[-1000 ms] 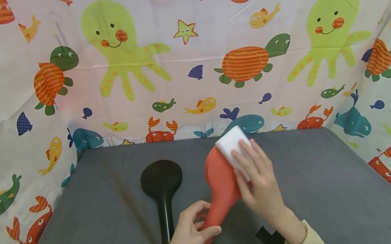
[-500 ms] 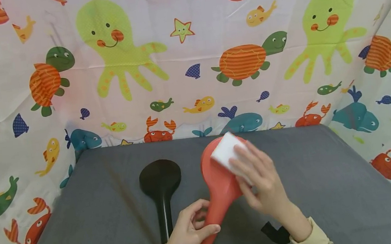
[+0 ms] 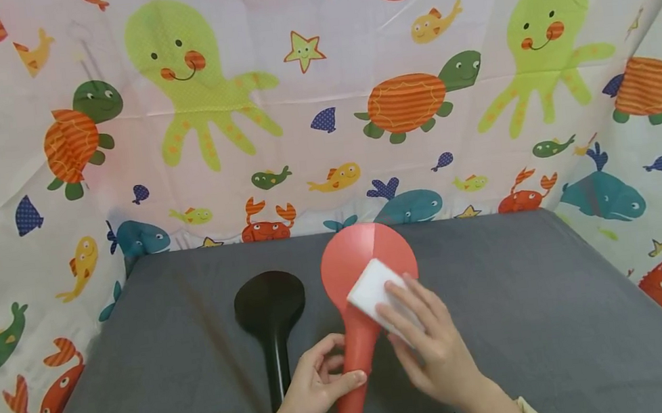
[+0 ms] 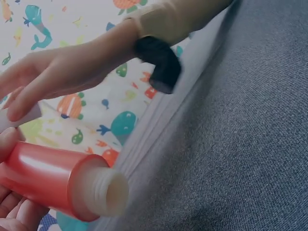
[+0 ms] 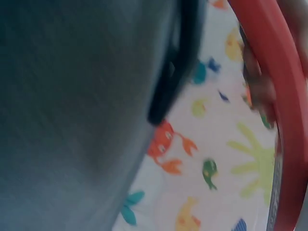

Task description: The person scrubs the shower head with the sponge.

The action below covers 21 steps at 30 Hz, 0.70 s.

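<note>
A red shower head [image 3: 360, 339] is held up by my left hand [image 3: 310, 391], thumb and fingers curled round its handle. In the left wrist view the threaded white end [image 4: 108, 192] of the red handle [image 4: 43, 175] faces the camera. My right hand [image 3: 436, 351] pinches a white sponge [image 3: 371, 290], which lies against the red one where the round head narrows into the handle. In the right wrist view the red body [image 5: 284, 106] crosses the right side; the sponge cannot be made out there.
A black shower head [image 3: 270, 302] lies on the grey cloth-covered table [image 3: 537, 292], left of the red one. A black strap [image 4: 161, 62] is at the right wrist. Behind the table hangs a curtain [image 3: 294, 101] with sea animals.
The right hand has slid the sponge down from the top of the round red head to its neck. The red shower head has turned more upright, its broad face now towards the head camera.
</note>
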Available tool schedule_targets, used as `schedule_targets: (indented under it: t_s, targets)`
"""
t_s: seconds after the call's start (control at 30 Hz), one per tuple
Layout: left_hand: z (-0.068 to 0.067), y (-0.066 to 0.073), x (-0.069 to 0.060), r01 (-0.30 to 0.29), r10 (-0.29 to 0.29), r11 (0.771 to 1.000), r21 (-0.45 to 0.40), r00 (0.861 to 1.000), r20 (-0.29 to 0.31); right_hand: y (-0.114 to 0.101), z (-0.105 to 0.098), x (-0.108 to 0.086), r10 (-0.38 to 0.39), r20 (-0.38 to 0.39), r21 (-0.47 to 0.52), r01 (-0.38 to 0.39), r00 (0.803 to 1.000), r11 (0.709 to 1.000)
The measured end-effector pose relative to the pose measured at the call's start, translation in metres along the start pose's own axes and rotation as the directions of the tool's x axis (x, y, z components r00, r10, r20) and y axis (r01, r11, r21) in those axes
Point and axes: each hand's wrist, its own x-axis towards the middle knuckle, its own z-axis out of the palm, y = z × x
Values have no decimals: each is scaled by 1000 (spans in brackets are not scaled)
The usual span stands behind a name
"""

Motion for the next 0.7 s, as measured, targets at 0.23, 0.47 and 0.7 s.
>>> schedule_targets:
  t_s: [0.23,0.47,0.7]
  targets:
    - [-2,-1,1,19,-19,998,-62,1000,-7,7,1,-1,-106,22,20,106,994,994]
    - [-1,-1,-1,-15,16,999,-41,999,30,35,-11,16,255,-123,48,-251,959,967]
    - [-4,1,1,-73,73,997,24,997,0,4,1,9,23,-39,-13,-23,999,1000]
